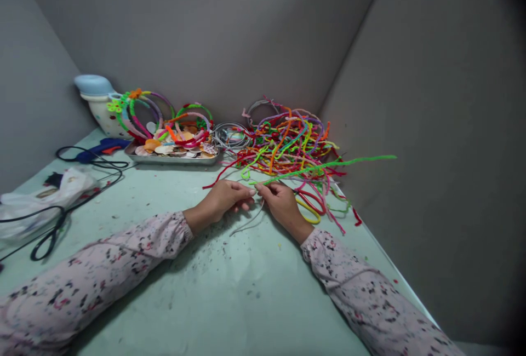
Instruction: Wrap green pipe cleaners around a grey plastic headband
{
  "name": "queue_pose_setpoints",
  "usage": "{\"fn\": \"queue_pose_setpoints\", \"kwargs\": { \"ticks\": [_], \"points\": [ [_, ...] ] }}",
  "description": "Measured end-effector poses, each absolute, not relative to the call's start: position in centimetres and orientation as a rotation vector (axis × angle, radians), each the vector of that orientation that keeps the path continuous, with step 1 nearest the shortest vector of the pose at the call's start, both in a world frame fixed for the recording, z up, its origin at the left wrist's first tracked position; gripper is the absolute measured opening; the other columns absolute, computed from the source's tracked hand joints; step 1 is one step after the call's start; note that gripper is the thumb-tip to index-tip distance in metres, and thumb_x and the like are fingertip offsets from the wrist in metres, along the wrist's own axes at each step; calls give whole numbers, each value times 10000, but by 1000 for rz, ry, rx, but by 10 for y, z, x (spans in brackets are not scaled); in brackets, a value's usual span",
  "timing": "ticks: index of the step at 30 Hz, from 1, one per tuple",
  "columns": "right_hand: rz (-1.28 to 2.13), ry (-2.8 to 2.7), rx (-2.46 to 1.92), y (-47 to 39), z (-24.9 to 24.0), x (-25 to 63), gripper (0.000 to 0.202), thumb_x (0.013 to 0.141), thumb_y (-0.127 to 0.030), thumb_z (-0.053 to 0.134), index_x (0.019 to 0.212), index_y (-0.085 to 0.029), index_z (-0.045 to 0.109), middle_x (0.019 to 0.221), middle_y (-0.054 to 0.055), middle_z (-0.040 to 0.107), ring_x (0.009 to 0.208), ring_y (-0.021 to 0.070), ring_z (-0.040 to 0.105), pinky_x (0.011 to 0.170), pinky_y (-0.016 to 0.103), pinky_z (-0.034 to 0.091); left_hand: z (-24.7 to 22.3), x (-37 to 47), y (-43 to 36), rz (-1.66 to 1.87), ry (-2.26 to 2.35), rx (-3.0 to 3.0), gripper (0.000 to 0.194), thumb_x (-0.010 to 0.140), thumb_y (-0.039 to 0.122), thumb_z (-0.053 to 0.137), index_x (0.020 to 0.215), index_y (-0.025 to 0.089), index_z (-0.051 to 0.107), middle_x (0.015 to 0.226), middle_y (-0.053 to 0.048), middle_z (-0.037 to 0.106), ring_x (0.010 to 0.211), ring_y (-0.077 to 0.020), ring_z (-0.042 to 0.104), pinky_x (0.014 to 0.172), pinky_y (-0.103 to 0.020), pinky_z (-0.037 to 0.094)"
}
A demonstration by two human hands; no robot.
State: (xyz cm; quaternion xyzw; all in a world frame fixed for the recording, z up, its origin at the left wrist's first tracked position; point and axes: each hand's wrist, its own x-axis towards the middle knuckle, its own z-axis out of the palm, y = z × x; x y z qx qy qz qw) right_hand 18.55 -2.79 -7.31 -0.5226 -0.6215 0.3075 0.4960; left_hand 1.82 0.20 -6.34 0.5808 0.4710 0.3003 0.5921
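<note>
Above the desk point(230, 306), the green pipe cleaner point(354, 161) is pinched between thumb and finger of the right hand point(283, 204), its long end extended rightward. The left hand point(222, 201) is held just beside, thumb and fingertips nearly together; whether the grey wire point(247, 227) is gripped by it cannot be told. Behind, a colourful heap point(287, 139) is piled near a tray point(176, 161) of shells point(164, 149).

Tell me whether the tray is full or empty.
Full: shells cover the tray and heap above its rim.
</note>
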Motion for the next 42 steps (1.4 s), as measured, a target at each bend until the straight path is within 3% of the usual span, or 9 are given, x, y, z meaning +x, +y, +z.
{"fn": "queue_pose_setpoints", "kwargs": {
  "ticks": [6,20,28,42],
  "points": [
    [770,-1465,-1284,-26,-76,186,367,801,-482,579,581,-190,550,521,-30,499,506,128,454,497,253,355,-66,20,3,687,1113,1434,355,705,469,680,703,115,653,687,-73,686,457,-83,528,375,-182,295],
    [895,-1437,-1254,-27,-75,187,359,793,-473,596,590,-178,575,509,-30,506,487,120,453,480,246,350,-66,22,3,703,1067,1375,300,657,388,743,662,114,621,554,-27,617,431,-72,495,384,-179,302],
    [915,-1452,-1196,-28,-72,187,314,816,-437,580,648,-174,618,549,-28,526,506,116,468,492,238,362,-57,25,-4,704,1032,1305,335,737,413,685,671,93,614,610,-56,643,491,-95,577,446,-192,404],
    [906,-1400,-1258,-24,-82,187,335,796,-474,593,653,-171,600,524,-29,539,477,118,477,466,238,363,-58,22,-2,699,969,1180,419,825,486,560,783,77,641,740,-135,696,574,-149,650,444,-202,432]
  ]
}}
